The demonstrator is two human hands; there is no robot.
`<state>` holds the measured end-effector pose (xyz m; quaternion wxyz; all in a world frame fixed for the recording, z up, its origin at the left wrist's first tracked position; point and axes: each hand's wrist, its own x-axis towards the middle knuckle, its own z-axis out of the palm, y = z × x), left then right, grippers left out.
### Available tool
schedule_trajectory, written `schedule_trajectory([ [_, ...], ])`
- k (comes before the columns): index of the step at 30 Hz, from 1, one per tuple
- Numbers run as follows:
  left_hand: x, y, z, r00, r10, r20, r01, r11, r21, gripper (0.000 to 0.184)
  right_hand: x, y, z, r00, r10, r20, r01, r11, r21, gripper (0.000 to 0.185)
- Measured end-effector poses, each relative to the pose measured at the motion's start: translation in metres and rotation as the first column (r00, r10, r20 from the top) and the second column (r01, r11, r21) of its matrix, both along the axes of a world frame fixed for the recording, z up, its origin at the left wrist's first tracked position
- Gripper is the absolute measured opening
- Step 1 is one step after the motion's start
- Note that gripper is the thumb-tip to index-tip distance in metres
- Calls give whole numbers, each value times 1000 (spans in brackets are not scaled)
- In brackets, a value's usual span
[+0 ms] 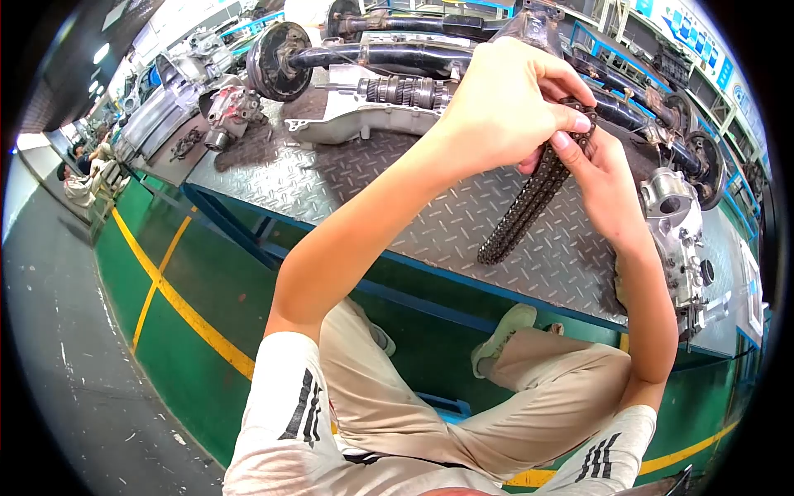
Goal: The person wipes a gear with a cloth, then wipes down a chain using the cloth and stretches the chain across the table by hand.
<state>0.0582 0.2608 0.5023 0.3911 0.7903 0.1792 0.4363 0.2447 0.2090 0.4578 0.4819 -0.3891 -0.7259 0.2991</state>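
A dark metal chain (529, 207) hangs from both hands over the diamond-plate bench top (413, 198). Its lower end slants down to the left in a doubled loop. My left hand (517, 107) pinches the chain's upper part between thumb and fingers. On the right side, my right hand (591, 161) grips the same part, its thumb close to the left thumb; some of its fingers are hidden behind the chain. Behind my left hand lie a light metal casing (364, 122) and a geared shaft (405, 91).
Black axle assemblies (380, 56) with a round brake drum (281, 62) cross the back of the bench. A metal housing (674, 240) stands at the right, a red-marked part (230, 112) at the left. Two people (83, 178) sit far left.
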Motion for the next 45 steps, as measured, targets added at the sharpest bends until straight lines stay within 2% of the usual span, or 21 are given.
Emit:
schedule_trajectory([
  [4,-2,2,-3,998,-50,27,51,998,-40,19,1,1,7,999,43,-2,-43,998,-36,26],
  [6,1,4,-11,985,-90,150,101,993,-67,20,1,-1,7,999,52,6,-52,998,-40,26],
  [7,3,4,-14,985,-93,146,103,992,-66,20,1,-3,7,999,31,-11,-32,999,-43,26],
  [9,5,1,-19,964,-98,247,135,981,-137,21,1,-3,8,1000,12,-28,-13,999,-38,26],
  [13,8,1,-20,966,-88,243,126,982,-144,21,6,-2,3,1000,-8,15,8,1000,-14,25],
  [18,4,2,-18,974,-154,165,168,983,-79,22,5,-5,1,998,-38,57,36,998,44,23],
  [21,3,-1,-14,970,-173,169,191,977,-93,23,-1,-9,-1,993,-5,-122,-1,999,-43,18],
  [22,4,-1,-15,970,-175,166,192,977,-88,23,1,-8,-1,992,-23,-124,18,999,-43,18],
  [24,5,0,-15,977,-175,119,178,984,-19,23,8,-5,-4,1000,-7,-17,8,1000,17,18],
  [26,2,0,-9,990,-144,3,143,988,49,24,5,-9,-4,998,-37,-44,36,999,-34,19],
  [28,0,-5,-4,993,-116,-9,117,990,83,24,3,-12,-2,999,-21,-37,20,1000,-23,20],
  [29,-1,-7,-4,998,-66,-13,67,979,193,23,3,-12,-2,999,-33,-40,32,999,-25,20],
  [32,-2,-13,-1,999,-29,-37,35,980,195,22,3,-12,-5,999,-10,-32,9,999,-39,19],
  [37,4,-7,-3,999,5,-44,4,976,218,22,7,-4,-19,987,92,-131,-93,996,-3,20],
  [39,4,-10,0,999,17,-42,-7,974,227,21,10,-3,-23,966,154,-209,-164,986,-31,27],
  [42,2,-11,5,993,99,-70,-72,946,317,19,7,-5,-23,952,212,-220,-221,975,-16,31],
  [44,0,-6,4,993,71,-97,-29,925,379,27,11,-4,-25,942,232,-244,-250,967,-47,36],
  [45,3,-14,8,992,94,-83,-64,950,307,23,9,-5,-24,961,190,-201,-204,978,-48,38],
])
